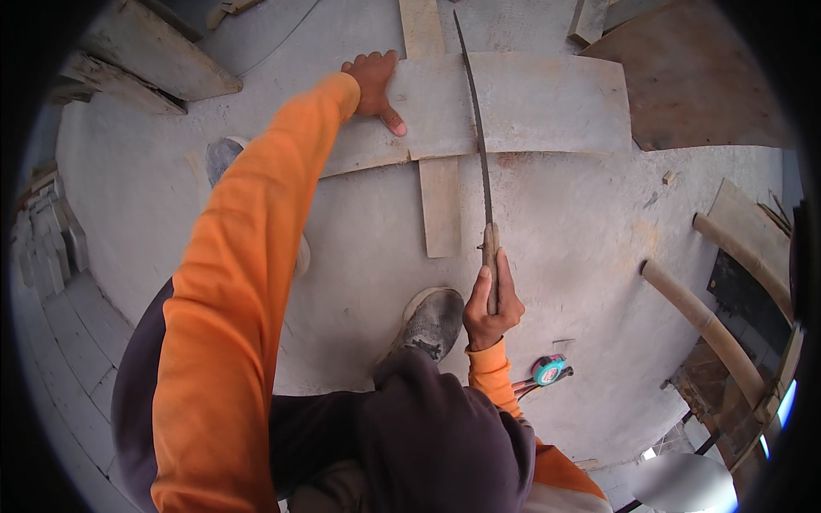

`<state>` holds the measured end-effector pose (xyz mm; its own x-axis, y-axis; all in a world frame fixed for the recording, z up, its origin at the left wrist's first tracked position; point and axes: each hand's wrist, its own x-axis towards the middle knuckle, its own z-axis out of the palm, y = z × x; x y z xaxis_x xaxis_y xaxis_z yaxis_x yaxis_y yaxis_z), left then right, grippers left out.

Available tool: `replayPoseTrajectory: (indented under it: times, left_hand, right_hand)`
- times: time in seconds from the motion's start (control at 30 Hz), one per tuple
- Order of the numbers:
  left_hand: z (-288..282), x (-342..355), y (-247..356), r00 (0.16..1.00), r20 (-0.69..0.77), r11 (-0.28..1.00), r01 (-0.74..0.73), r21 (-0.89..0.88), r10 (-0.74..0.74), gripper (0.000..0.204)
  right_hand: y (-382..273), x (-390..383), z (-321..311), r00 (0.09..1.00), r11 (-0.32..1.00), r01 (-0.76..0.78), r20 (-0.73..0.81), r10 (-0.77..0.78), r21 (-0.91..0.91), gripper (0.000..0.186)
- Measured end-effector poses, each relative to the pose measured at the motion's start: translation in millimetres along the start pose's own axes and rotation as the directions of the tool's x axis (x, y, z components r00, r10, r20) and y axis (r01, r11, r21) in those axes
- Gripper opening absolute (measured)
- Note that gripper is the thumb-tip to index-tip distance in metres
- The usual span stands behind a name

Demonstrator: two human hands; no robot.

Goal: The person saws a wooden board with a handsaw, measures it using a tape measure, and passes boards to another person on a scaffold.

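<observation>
A wide, pale grey board (547, 103) lies across a narrower plank (439, 205). My left hand (374, 90) presses on the board near its far edge, fingers spread and thumb toward me. My right hand (492, 303) grips the wooden handle (492, 244) of a long, thin saw blade (470, 77), which points away from me across the board, to the right of my left hand. My shoe (432, 321) is just left of the right hand. A teal tape measure (546, 369) lies on the floor below and right of that hand, beside dark-handled tools.
Brown sheet (701, 68) at upper right; leaning boards (154, 51) at upper left. Curved bamboo poles (710, 333) and scrap pieces line the right side. Grey slabs (47, 239) are stacked at far left. A small offcut (669, 178) sits on the concrete floor (581, 222).
</observation>
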<state>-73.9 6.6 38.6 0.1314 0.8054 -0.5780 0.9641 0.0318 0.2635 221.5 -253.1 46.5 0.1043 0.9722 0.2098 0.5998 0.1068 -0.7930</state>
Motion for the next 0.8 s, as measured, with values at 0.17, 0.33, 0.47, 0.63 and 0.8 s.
replayPoseTrajectory:
  times: [0.17,0.33,0.47,0.63,0.8]
  left_hand:
    - [1,1,5,0.999,0.019,1.000,0.027,0.004,-0.027,0.118]
    - [-5,3,1,0.999,0.027,0.999,0.030,0.011,-0.030,0.117]
    - [-2,1,5,0.998,0.032,0.999,0.053,0.014,-0.053,0.115]
    - [-2,-2,2,0.997,0.055,0.998,0.048,-0.035,-0.046,0.115]
    - [-7,1,4,0.998,0.052,1.000,0.022,0.018,-0.023,0.118]
  right_hand:
    - [-11,57,29,1.000,0.999,-0.006,0.011,0.005,0.053,0.037]
    - [-1,11,2,1.000,0.999,0.022,0.004,-0.022,0.028,0.037]
    - [-4,22,10,1.000,0.999,-0.006,-0.011,0.006,0.032,0.037]
    - [-7,41,19,0.999,1.000,-0.022,0.025,0.022,0.022,0.037]
    - [18,-2,-3,0.995,0.995,0.097,-0.013,-0.097,0.013,0.037]
